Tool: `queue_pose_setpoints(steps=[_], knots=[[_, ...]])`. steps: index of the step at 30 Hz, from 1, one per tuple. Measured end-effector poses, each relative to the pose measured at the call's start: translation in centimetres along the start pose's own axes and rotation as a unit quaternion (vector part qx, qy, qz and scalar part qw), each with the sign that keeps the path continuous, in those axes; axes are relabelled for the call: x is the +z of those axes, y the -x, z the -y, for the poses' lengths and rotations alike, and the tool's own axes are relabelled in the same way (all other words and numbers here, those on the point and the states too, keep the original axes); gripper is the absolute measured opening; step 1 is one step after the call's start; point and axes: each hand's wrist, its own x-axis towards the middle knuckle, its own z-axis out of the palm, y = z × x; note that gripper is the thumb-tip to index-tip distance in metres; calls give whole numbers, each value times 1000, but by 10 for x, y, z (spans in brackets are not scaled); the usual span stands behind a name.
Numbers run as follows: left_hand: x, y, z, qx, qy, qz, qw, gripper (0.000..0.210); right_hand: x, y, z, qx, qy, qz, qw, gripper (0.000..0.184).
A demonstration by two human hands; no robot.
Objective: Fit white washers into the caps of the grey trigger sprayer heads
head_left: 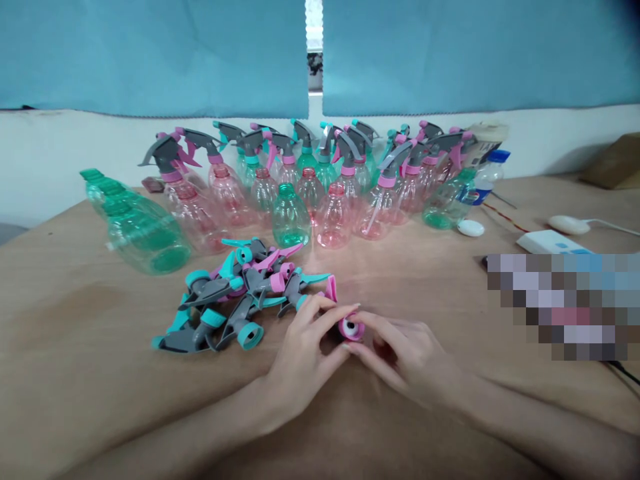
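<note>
Between both hands is a spray trigger head [351, 327], its pink collar facing me with a white ring and dark hole inside. My left hand [306, 347] is closed on the collar's left side, thumb and fingers meeting its rim. From the right, my right hand [407, 350] pinches the same collar with thumb and forefinger. Most of the head's grey body is hidden behind the hands. Just left of my left hand lies a pile of loose trigger heads [245, 287], grey with teal or pink collars and levers.
Behind the pile stand pink bottles [334, 217] and green bottles [291, 217] without tops, with several trigger-topped bottles [387, 200] among and behind them. Green bottles [150, 240] lean at left. At right are a blue-capped bottle [487, 183], a white mouse-like object [569, 225] and a white box [553, 243].
</note>
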Motion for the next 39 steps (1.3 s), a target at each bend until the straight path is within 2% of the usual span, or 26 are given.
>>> queue_pose_setpoints(steps=[8, 17, 25, 28, 33, 39], knots=[[0, 0, 3, 3, 12, 18, 1000, 40, 1, 1, -3, 32, -40, 34, 998, 14], [0, -1, 2, 12, 4, 19, 1000, 37, 1, 0, -8, 47, -118, 43, 991, 16], [1, 1, 1, 60, -14, 40, 997, 38, -1, -1, -10, 41, -111, 55, 992, 18], [0, 1, 0, 65, -15, 55, 996, 37, -2, -1, -10, 46, -112, 55, 991, 16], [1, 1, -2, 72, -21, 68, 995, 22, -4, -2, -10, 46, -120, 55, 990, 13], [1, 0, -5, 66, -26, 84, 994, 22, -6, -4, -15, 33, -136, 72, 988, 21]])
